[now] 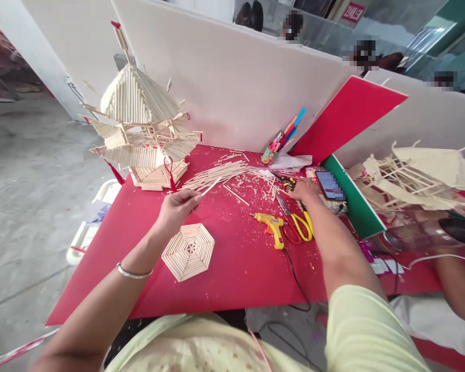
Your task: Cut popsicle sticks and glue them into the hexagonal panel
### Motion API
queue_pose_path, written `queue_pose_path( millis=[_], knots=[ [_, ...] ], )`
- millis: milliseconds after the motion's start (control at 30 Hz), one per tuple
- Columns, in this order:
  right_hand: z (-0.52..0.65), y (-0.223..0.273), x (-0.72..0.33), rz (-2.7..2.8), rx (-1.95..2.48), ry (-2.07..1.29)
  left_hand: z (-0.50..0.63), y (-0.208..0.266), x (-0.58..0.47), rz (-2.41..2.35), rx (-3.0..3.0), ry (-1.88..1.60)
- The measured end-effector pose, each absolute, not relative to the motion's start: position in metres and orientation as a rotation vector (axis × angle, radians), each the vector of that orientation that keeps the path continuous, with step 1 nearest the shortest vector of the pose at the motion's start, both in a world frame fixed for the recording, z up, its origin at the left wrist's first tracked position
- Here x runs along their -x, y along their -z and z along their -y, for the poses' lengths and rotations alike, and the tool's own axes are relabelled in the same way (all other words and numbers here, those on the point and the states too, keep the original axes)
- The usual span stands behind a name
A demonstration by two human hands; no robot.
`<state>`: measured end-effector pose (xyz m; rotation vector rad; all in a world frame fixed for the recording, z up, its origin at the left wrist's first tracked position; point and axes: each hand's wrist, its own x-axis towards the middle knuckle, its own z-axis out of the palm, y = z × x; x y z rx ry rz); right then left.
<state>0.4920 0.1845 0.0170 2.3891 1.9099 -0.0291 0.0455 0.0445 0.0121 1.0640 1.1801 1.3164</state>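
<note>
My left hand (180,209) pinches a thin wooden stick (211,187), which points up and to the right above the red table. Below that hand a flat hexagonal panel (189,252) of wooden sticks lies on the table. At the right, my right hand (305,190) is closed around a pair of pliers (289,183) with black and yellow handles, partly hidden by the fingers. Beside it lie scissors (294,219) with red and yellow handles. A yellow glue gun (272,227) rests nearer to me, its black cord running off the front edge.
A stick-built pagoda model (139,124) stands at the back left. Loose sticks (219,174) and scraps litter the table's back. A cup of markers (271,151), a phone (330,185) and a green divider (352,201) stand farther right. Another person's arm (457,289) shows beyond the divider.
</note>
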Motion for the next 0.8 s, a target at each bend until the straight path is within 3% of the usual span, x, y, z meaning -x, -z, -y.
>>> queue_pose_path(
  millis=[167, 333, 500, 800],
  knots=[
    [-0.147, -0.051, -0.499, -1.843, -2.540, -0.326, -0.049, -0.016, -0.062, -1.001, -0.907, -1.348],
    [-0.065, -0.078, -0.440, -2.343, -2.339, -0.073, -0.036, -0.027, -0.085, -0.924, -0.848, -1.415],
    [0.000, -0.072, -0.348, -2.642, -1.982, 0.256, -0.014, -0.029, -0.091, -0.910, -0.854, -1.527],
    [0.023, -0.074, -0.286, -2.676, -1.884, 0.140, 0.012, -0.028, -0.077, -0.987, -0.914, -1.647]
  ],
)
